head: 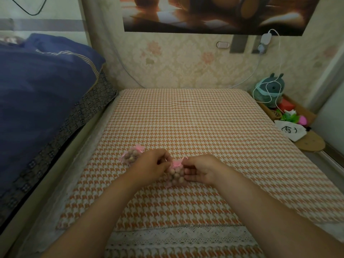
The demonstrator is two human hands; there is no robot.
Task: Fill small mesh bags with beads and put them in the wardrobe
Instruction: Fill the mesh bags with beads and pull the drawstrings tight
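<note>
Now the left hand (pixel 154 162) and right hand (pixel 201 170) are each pinching the pink top of the bead-filled mesh bag (pixel 176 165) lying between them on the near houndstooth cover (pixel 204 127), and should be drawing it shut evenly so no beads (pixel 175 176) are escaping.

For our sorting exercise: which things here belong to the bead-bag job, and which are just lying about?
Job: mesh bag of beads pinched by left hand and right hand; second filled bag.
Lying about: blue quilt, plush toy, charger cable, white pouch.
</note>
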